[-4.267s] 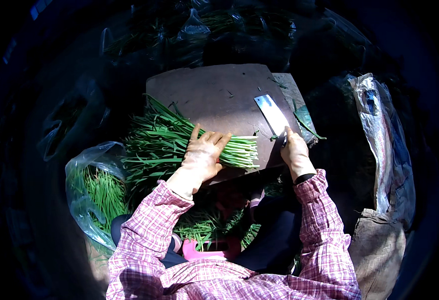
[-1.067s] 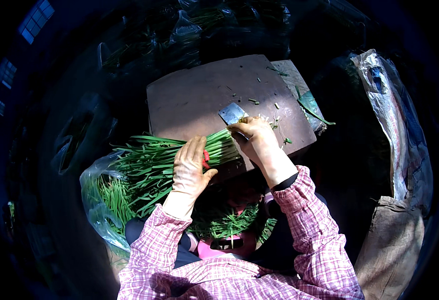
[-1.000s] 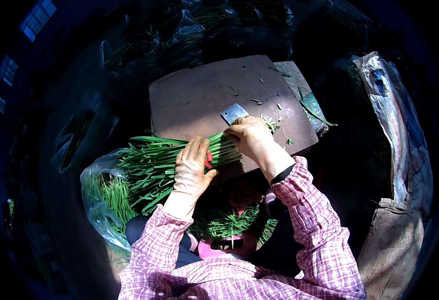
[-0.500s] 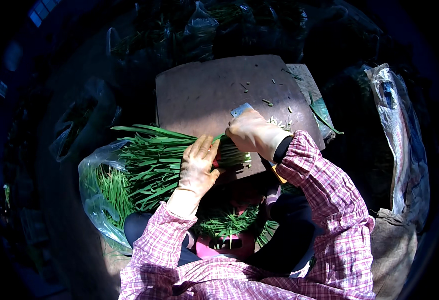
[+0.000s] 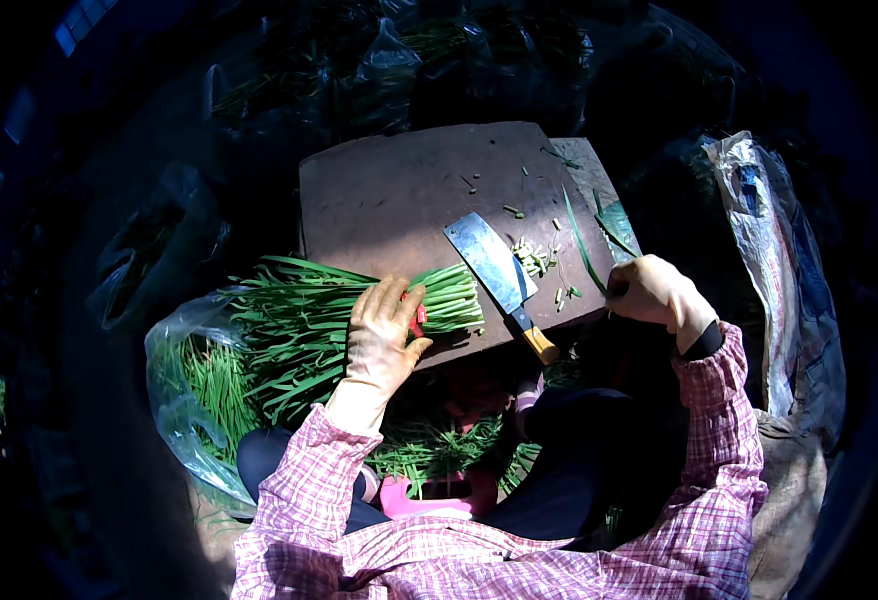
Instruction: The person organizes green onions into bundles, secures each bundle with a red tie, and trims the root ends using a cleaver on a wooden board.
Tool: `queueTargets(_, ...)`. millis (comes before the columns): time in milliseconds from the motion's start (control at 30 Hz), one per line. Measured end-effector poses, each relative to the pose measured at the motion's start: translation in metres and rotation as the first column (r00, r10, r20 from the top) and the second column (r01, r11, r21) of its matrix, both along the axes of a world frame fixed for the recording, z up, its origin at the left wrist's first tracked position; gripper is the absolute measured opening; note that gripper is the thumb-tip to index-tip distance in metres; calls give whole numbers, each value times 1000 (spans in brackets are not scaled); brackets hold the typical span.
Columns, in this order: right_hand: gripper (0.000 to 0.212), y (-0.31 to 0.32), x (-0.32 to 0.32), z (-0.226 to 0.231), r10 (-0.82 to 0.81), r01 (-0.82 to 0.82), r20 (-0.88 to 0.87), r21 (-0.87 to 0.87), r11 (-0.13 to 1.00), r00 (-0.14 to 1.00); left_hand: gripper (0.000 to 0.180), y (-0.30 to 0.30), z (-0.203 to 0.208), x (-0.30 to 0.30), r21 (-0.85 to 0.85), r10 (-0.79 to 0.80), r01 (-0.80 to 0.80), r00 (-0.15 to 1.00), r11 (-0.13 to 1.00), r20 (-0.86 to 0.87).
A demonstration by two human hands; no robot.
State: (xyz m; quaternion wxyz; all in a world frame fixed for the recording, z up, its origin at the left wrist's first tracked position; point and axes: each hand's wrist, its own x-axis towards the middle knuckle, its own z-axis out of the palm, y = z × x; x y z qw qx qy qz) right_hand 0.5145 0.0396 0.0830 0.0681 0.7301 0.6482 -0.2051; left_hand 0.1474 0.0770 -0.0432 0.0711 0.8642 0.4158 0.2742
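A bunch of garlic chives (image 5: 304, 320) lies across the near left of the brown board (image 5: 379, 190), its pale cut stems facing right. Wrapped over it is my gloved left hand (image 5: 384, 335), closed on the bunch beside a red band (image 5: 419, 318). To the right of the stems rests a cleaver (image 5: 494, 265), its wooden handle over the board's near edge; neither hand touches it. Past the board's right edge, my gloved right hand (image 5: 654, 292) pinches a long single green leaf (image 5: 581, 240). Short stem trimmings (image 5: 531, 258) lie beyond the blade.
A clear plastic bag of greens (image 5: 209, 400) stands at the left. Between my legs sits a pink container (image 5: 439, 495) with loose leaves. A white woven sack (image 5: 759, 230) is at the right. More bagged greens (image 5: 389, 70) line the dim far side.
My right hand has let go of the cleaver, which now lies on the board, and has moved right, taking hold of a leaf. My left hand stays on the bunch.
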Motion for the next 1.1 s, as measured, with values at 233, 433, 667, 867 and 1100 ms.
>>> queueTargets(233, 13, 29, -97, -73, 444, -94, -406, 646, 758, 799, 89, -28, -13, -8, 109, -105, 103, 994, 989, 13)
queueTargets(433, 22, 88, -147, -79, 397, -371, -428, 147, 917, 812, 89, -28, -8, -9, 69, -105, 104, 994, 992, 12)
queueTargets(667, 21, 94, -146, -90, 565, -533, -116, 223, 816, 817, 86, -24, -16, -12, 33, -124, 125, 992, 992, -12)
queueTargets(867, 15, 77, -126, -84, 498, -501, 101, 327, 801, 862, 92, -23, -12, -15, 8, -103, 104, 994, 995, -38)
queueTargets(1100, 11, 6, 41, -64, -143, 295, -273, 674, 677, 951, 93, -20, -17, -11, 20, -124, 124, 992, 992, -17)
